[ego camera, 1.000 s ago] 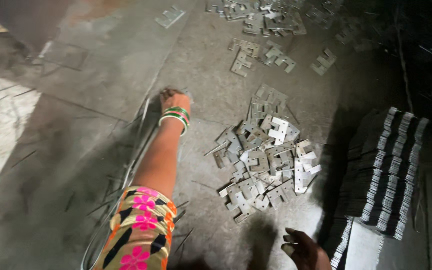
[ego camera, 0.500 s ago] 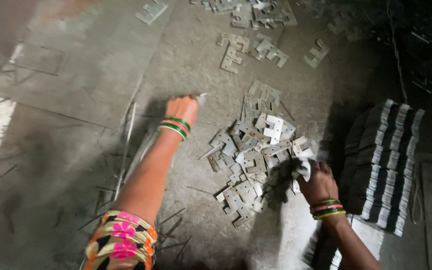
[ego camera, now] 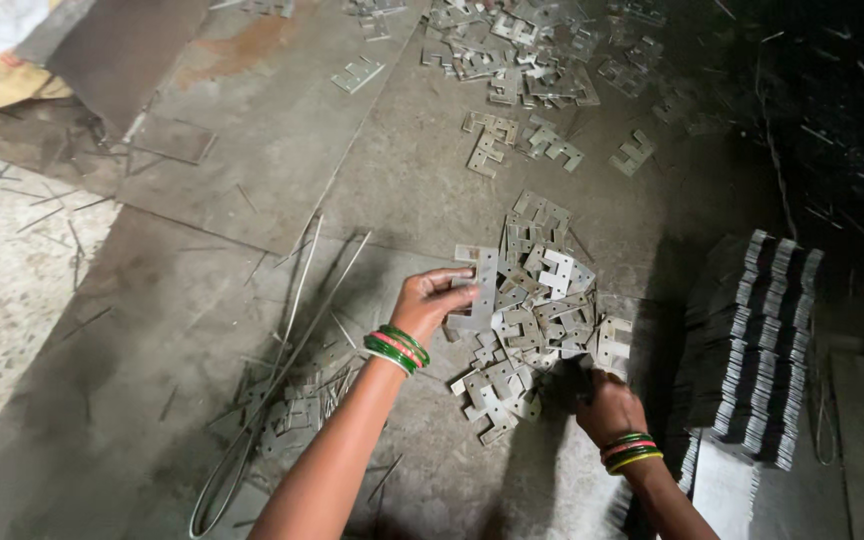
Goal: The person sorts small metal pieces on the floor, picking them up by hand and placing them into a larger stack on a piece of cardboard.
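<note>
Now the left hand pinches a flat notched grey metal plate above the loose pile of stamped plates on the floor; the right hand closes on the pile's near edge. Gathering seems underway; stacking wants aligned notches.

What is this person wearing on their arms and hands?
Both forearms are bare, with no sleeves in view and no gloves. The left hand has a stack of green, red and pale bangles at the wrist; the right hand wears similar green, red and yellow bangles.
</note>
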